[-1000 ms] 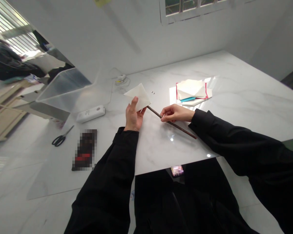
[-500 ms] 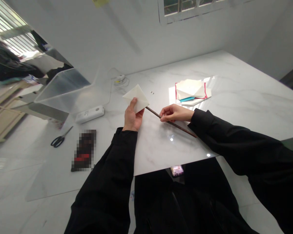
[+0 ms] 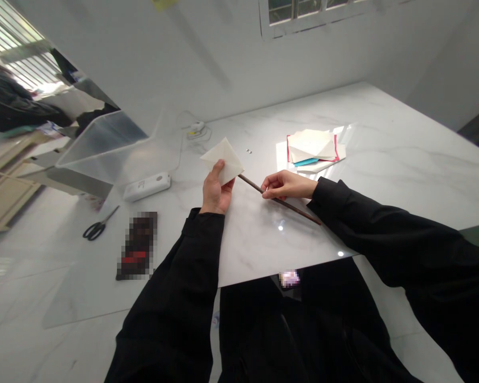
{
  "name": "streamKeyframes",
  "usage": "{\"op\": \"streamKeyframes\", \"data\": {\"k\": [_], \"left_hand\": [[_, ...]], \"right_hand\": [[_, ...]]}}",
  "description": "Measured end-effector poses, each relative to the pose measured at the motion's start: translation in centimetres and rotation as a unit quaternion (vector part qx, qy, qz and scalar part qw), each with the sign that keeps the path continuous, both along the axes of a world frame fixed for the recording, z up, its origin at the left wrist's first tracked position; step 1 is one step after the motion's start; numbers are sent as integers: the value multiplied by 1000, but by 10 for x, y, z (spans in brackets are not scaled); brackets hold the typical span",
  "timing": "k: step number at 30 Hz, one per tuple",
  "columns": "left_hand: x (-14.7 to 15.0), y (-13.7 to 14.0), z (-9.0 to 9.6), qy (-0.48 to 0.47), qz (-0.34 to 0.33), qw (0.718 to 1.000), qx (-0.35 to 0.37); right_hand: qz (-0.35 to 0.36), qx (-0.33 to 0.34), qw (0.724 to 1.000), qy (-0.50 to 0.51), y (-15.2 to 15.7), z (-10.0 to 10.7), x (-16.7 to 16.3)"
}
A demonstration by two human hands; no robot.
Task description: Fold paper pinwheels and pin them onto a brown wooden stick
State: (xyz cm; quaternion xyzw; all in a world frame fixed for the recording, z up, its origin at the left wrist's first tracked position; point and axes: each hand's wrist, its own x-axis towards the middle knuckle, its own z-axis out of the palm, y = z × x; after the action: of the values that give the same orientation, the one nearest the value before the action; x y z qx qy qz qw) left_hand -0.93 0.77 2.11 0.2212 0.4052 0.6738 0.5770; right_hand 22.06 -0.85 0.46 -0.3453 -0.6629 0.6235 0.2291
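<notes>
- Tabletop [image 3: 403,151]: white, marble-patterned, glossy; extends from the centre to the right of the frame, with bright reflections near its front edge.
- Clear plastic container [image 3: 99,154]: upper left of the frame, open, walls translucent.
- Paper stack [image 3: 313,146]: right of centre, upper half; cream folded sheets over a red-edged piece and a blue piece.
- Black-and-red object [image 3: 138,247]: lower left, pixelated; identity cannot be determined.
- Left hand [image 3: 216,196]: centre of the frame; thumb laid on the front face of the cream envelope [image 3: 230,158], fingers behind it, clamping it.
- Right hand [image 3: 289,185]: just right of centre; thumb and fingertips pinching the dark brown stick [image 3: 295,208] along its length.
- Cream envelope: centre, held tilted with 1 corner pointing up; fold lines visible.
- White oblong unit [image 3: 147,186]: left of centre, to the left of the left hand.
- Dark brown stick: slopes from the envelope's lower right edge down to the right sleeve [image 3: 363,223]; whether its upper end lies inside or behind the envelope cannot be determined.
- Scissors [image 3: 94,231]: left side, black handles, blades pointing to the upper right.
- Small shiny pieces [image 3: 250,152]: 2, side by side, above centre, between envelope and stack.
</notes>
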Motion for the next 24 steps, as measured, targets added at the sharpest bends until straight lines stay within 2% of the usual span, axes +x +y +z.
{"op": "streamKeyframes", "data": {"k": [6, 9, 17, 24], "left_hand": [[-1, 1, -2, 16, 4, 1000, -18], [-2, 2, -4, 28, -18, 999, -25], [-3, -5, -6, 88, -144, 986, -12], [7, -18, -4, 160, -289, 944, 20]], "right_hand": [[-10, 1, 1000, 6, -1, 1, 0], [-18, 1, 1000, 13, 0, 0, -1], [-99, 19, 992, 71, -1, 2, -3], [-128, 16, 985, 115, 3, 1, -1]]}}
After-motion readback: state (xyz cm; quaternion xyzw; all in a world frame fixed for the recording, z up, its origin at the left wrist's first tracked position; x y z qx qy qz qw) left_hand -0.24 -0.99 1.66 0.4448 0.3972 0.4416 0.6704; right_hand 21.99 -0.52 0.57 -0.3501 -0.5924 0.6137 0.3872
